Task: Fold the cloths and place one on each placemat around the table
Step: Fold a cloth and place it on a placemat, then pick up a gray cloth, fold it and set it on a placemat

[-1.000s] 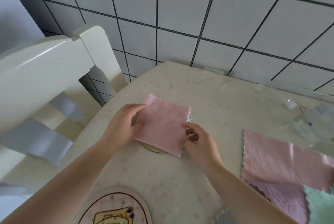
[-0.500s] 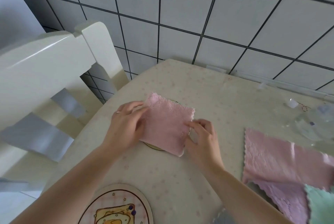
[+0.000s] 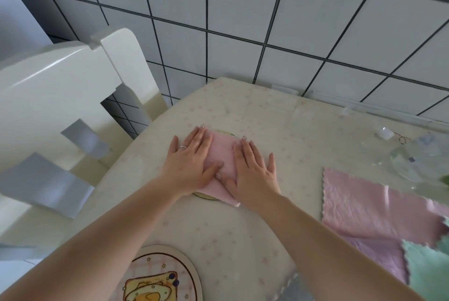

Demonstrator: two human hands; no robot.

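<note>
A cream tablecloth-covered table [image 3: 279, 130] holds a folded pink cloth [image 3: 222, 154] lying on a round placemat [image 3: 206, 195]. The left hand [image 3: 188, 164] and right hand [image 3: 252, 169] press flat on the cloth, fingers straight, gripping nothing, thumbs nearly meeting over its middle

Taking the folded pink cloth [image 3: 222, 154] as the mark: both hands, left hand [image 3: 189, 164] and right hand [image 3: 252, 171], lie flat on it, covering most of it. Left of it, a white chair [image 3: 73, 96] stands close against the table edge. Beyond it, bare tablecloth [image 3: 262, 116] runs to the tiled wall [image 3: 243, 21]. To its right, open tabletop, then unfolded cloths [image 3: 369, 206] and clear plastic items [image 3: 422, 159]. Nearer the person, a round placemat [image 3: 160, 276] sits past an open strip.
</note>
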